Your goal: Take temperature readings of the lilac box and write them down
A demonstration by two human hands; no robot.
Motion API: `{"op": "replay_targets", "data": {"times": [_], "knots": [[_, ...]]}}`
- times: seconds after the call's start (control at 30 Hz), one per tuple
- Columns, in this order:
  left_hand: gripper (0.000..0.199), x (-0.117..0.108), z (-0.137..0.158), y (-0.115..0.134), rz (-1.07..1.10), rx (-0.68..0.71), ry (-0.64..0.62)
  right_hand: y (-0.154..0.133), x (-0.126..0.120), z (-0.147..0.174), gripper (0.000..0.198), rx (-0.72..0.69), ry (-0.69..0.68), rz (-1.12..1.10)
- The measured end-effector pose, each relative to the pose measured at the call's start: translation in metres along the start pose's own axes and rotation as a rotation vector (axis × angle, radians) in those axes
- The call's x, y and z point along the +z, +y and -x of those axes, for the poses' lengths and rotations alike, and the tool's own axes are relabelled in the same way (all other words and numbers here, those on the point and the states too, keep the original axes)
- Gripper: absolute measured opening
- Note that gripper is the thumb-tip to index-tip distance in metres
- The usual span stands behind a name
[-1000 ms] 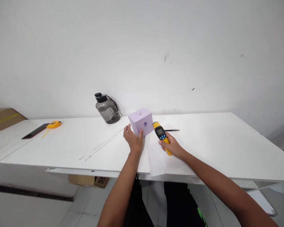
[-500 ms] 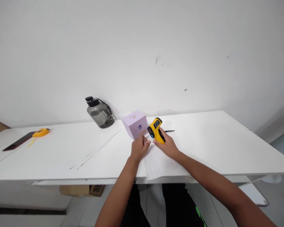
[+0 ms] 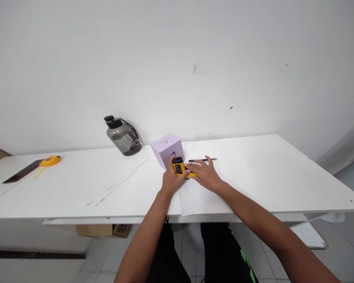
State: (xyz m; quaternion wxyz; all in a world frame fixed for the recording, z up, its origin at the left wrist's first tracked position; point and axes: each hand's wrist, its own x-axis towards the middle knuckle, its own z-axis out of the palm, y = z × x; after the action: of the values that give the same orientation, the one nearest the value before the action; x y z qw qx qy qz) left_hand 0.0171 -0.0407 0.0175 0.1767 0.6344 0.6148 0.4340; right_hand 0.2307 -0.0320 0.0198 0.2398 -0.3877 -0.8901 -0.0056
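Note:
A yellow and black infrared thermometer (image 3: 179, 168) is tilted onto its side between my two hands, its small display facing up toward me. My left hand (image 3: 171, 180) wraps round its head from the left. Over the handle lies my right hand (image 3: 205, 175), its fingers spread and touching it from the right. Just behind stands a lilac box (image 3: 168, 151) with a dark blue mark, partly covered by the thermometer and my left fingers. Under my hands a white paper sheet (image 3: 191, 200) reaches to the table's front edge. A black pen (image 3: 211, 159) lies beyond my right fingers.
A grey transparent bottle (image 3: 124, 138) with a black cap stands by the wall. Farther left, a yellow tape measure (image 3: 50, 160) lies against a dark flat blade-like tool (image 3: 23, 171). The white table (image 3: 271, 173) has its front edge near my forearms. A cardboard box (image 3: 100, 230) sits below.
The thermometer has moved left and turned from raised to lying sideways. My left hand has closed round its head, while my right hand's grip has loosened into spread fingers.

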Motion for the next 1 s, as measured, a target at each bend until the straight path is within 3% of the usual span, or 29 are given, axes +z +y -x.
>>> {"op": "replay_targets", "data": {"times": [0.23,0.43,0.57,0.67,0.77,0.9,1.0], "knots": [[0.076,0.005,-0.004,-0.007,0.053,-0.019,0.040,0.007,-0.001,-0.004,0.062,0.145,0.013,0.058],[0.069,0.006,-0.005,-0.010,-0.003,-0.060,0.032,0.026,-0.002,-0.004,0.054,0.178,-0.006,-0.143],[0.066,0.006,-0.006,-0.010,0.018,-0.051,-0.009,0.038,0.004,-0.004,0.045,0.270,0.138,-0.304],[0.063,0.006,-0.006,-0.011,0.054,-0.032,-0.027,0.051,0.006,-0.004,0.051,0.365,0.240,-0.283],[0.065,0.007,-0.006,-0.010,0.067,-0.034,-0.024,0.061,0.006,-0.001,0.051,0.433,0.192,-0.122],[0.064,0.005,-0.005,-0.005,0.067,-0.068,-0.011,0.065,0.004,-0.001,0.032,0.577,0.036,-0.006],[0.064,0.002,-0.004,0.001,0.046,-0.122,-0.009,0.063,-0.002,-0.004,0.031,0.643,0.080,-0.040]]}}
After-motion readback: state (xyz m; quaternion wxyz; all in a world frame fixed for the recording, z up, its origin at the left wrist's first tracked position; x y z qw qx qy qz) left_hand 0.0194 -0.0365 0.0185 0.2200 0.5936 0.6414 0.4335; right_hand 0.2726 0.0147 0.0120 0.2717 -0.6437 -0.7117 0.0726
